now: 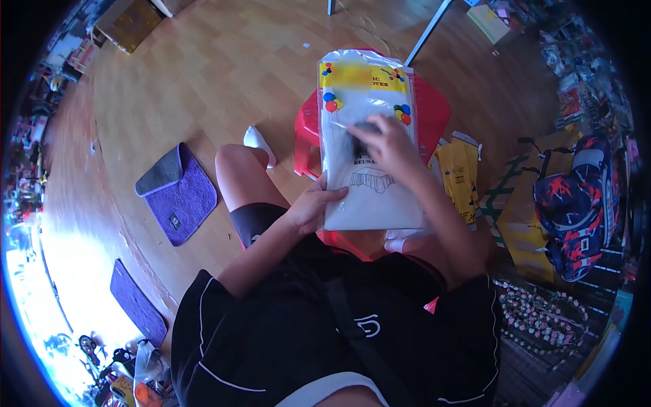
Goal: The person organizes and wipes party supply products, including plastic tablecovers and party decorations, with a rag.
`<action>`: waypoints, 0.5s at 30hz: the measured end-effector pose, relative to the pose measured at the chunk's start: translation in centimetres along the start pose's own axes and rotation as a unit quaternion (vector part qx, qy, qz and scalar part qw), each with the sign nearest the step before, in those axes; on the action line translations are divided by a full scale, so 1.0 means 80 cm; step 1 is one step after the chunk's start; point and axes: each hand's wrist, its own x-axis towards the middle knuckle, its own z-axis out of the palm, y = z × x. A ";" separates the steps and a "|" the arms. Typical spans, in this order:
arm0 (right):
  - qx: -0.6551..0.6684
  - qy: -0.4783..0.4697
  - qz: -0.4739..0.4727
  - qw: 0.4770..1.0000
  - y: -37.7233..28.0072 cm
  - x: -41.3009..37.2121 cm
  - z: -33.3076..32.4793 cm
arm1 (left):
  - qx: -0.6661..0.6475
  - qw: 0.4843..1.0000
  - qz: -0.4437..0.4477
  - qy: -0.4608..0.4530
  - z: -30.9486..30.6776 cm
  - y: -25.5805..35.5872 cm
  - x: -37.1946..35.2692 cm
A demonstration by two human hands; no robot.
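A flat clear plastic packet (380, 207) holds a folded white table cover, with a yellow header, printed balloons and a line drawing of a skirted table. It is tilted up before me, over a red plastic stool (432, 112). My left hand (317, 205) grips its lower left edge, thumb on the front. Over the middle of the packet's front is my right hand (388, 144), fingers bent and partly blurred. A dark, fuzzy-looking patch (355, 145) shows at those fingers; it seems held there, but I cannot make out what it is.
More yellow packets (461, 178) lie right of the stool. Beyond them are a patterned backpack (576, 203) and a flower garland (542, 315). Purple mats (188, 197) lie on the wooden floor to the left. A cardboard box (129, 26) stands at the far left.
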 end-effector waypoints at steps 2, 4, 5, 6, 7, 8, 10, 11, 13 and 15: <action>-0.039 0.085 0.057 0.994 0.048 0.028 0.004 | -0.009 1.000 -0.010 -0.017 -0.001 0.002 -0.002; -0.083 0.130 0.128 0.980 0.112 0.054 0.001 | -0.014 0.999 -0.021 -0.022 0.006 0.008 -0.005; -0.102 0.157 0.162 0.969 0.137 0.063 0.001 | -0.015 0.999 -0.018 -0.024 0.004 0.006 -0.004; -0.109 0.142 0.217 0.960 0.145 0.068 -0.006 | -0.014 0.999 -0.014 -0.026 0.001 0.003 -0.001; -0.058 0.167 0.215 0.960 0.124 0.072 -0.018 | -0.013 0.999 -0.010 -0.028 -0.003 0.001 0.000; -0.008 0.190 0.210 0.959 0.099 0.070 -0.025 | -0.012 0.999 -0.004 -0.030 -0.006 0.003 0.002; 0.164 0.125 0.084 0.975 0.022 0.058 -0.021 | -0.018 0.999 -0.019 -0.026 -0.011 0.001 0.004; 0.138 0.066 -0.016 0.988 -0.017 0.045 -0.011 | -0.026 0.998 -0.019 -0.051 -0.012 0.002 0.004; 0.111 0.003 -0.112 0.988 -0.029 0.035 0.001 | -0.019 0.998 -0.036 -0.037 -0.018 -0.001 0.007; 0.074 0.007 -0.101 0.992 0.004 0.041 0.027 | -0.006 0.998 -0.056 -0.022 -0.018 -0.004 0.006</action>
